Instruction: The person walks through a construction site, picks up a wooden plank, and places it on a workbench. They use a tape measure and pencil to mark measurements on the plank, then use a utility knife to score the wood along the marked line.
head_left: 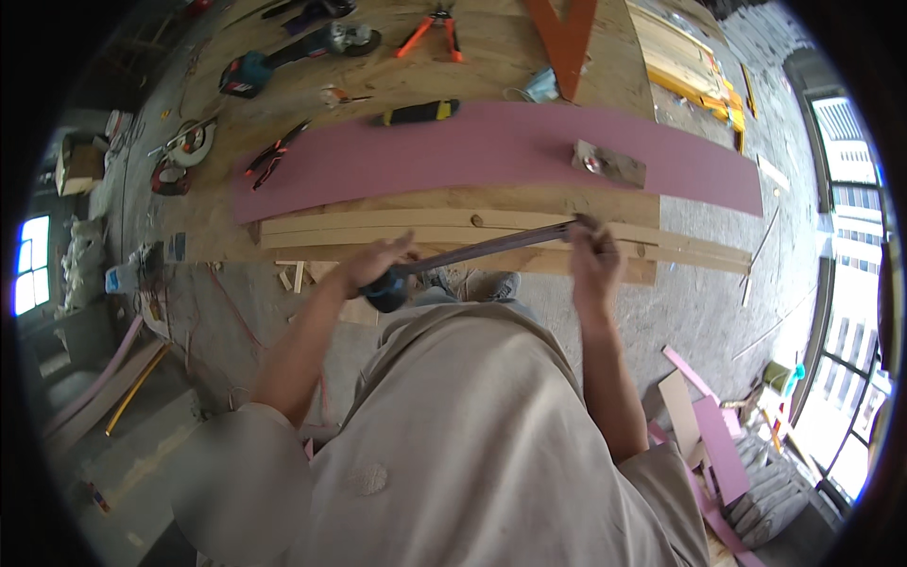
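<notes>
In the head view, the left hand (380, 262) grips the dark, blue-marked case of a tape (491, 249) at the table's near edge, its fingers partly blurred. The right hand (597, 255) is closed on the far end of the tape, fingertips together. The drawn-out dark blade runs taut between the two hands, rising slightly toward the right, above the pale slats (368, 227); whether it touches them I cannot tell.

The slats lie side by side along the near edge of the table (425, 200), their right ends reaching past it over the grey floor (704, 317). Just beyond them a long pink board (435, 165) lies crosswise, its right end also past the table. On the board are red-and-black pliers (274, 156) toward the left, a black-and-yellow tool (418, 112) at the far edge, and a greyish block (609, 164) toward the right.

Farther back lie a grinder (302, 57), orange-handled pliers (430, 33) with the handles spread, an orange V-shaped piece (564, 47) and, beside its tip, a pale blue mask (541, 85). A round-bladed saw (184, 156) sits at the left. Pink offcuts (720, 449) lie at the lower right.
</notes>
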`<state>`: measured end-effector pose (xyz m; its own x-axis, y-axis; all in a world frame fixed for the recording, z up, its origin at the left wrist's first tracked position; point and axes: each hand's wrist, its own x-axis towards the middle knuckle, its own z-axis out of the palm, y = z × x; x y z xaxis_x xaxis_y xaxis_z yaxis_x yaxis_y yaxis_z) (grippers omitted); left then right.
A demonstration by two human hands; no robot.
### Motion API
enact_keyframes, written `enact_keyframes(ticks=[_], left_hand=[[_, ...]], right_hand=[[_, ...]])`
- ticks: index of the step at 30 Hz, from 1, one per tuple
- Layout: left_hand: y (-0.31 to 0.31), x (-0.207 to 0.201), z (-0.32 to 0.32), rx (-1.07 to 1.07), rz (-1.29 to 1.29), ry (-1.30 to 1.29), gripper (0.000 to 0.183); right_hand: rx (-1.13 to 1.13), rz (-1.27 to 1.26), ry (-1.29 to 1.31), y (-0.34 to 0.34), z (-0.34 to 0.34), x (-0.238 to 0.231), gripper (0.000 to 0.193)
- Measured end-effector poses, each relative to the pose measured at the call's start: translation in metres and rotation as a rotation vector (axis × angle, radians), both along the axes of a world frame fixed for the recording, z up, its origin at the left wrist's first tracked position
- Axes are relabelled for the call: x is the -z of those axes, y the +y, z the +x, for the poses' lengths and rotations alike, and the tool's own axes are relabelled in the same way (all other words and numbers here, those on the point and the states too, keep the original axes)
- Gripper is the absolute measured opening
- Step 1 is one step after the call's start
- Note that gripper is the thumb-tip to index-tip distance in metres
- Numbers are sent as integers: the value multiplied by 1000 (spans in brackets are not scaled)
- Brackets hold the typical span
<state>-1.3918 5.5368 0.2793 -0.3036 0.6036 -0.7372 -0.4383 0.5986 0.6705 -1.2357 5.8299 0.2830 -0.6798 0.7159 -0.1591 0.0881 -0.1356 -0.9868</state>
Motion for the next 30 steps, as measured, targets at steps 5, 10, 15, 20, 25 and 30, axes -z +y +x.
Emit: enact_keyframes(ticks=[5,10,15,20,25,30], left_hand=[[51,-2,9,-192,109,130,70],[28,37,-28,-364,84,677,58],[-10,30,-112,-357,-260,856,54],[-27,66,-177,-545,-309,1112,51],[-40,82,-180,-691,-298,1424,44],[-77,85,-121,-865,-191,1276,33]], right_hand=[[-488,155,-179,-80,-40,-19,23],[-509,125,-216,-54,-10,-10,22],[-451,479,-767,-18,104,32,30],[-742,235,-1075,-9,285,112,29],[-773,-57,-1223,-71,307,70,29],[-800,-133,-1189,-85,299,62,29]])
